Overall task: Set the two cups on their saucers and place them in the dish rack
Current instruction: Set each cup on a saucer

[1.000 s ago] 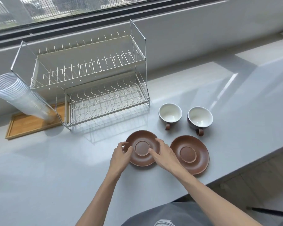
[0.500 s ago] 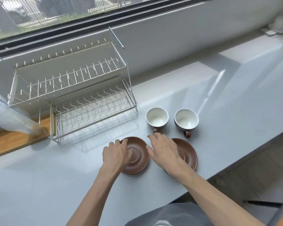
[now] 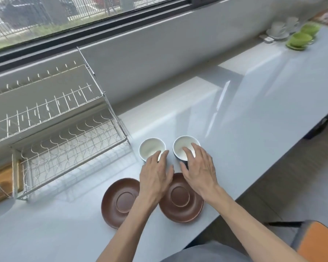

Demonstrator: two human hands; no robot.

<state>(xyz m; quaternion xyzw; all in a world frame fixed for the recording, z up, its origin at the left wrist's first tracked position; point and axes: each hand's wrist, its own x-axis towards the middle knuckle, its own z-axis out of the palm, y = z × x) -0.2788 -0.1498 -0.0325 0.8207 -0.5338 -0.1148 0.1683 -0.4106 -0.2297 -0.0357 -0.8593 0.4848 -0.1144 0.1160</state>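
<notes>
Two cups with white insides stand side by side on the grey counter. My left hand (image 3: 155, 174) reaches over the near rim of the left cup (image 3: 151, 148), fingertips touching it. My right hand (image 3: 199, 167) lies over the right cup (image 3: 182, 146), fingers spread across its rim and thumb against its dark near side. Both handles are hidden under the hands. Two brown saucers lie bare in front of the cups: the left saucer (image 3: 119, 202) and the right saucer (image 3: 181, 203), partly crossed by my forearms. The two-tier wire dish rack (image 3: 64, 129) stands to the left.
A wooden tray (image 3: 0, 178) lies behind the rack at the far left. White and green cups on saucers (image 3: 299, 37) sit far away at the counter's right end. The counter edge runs close on the right, with an orange chair seat (image 3: 318, 244) below.
Both hands have left the saucers and moved forward onto the two cups. The view has shifted right, pushing the rack toward the left edge.
</notes>
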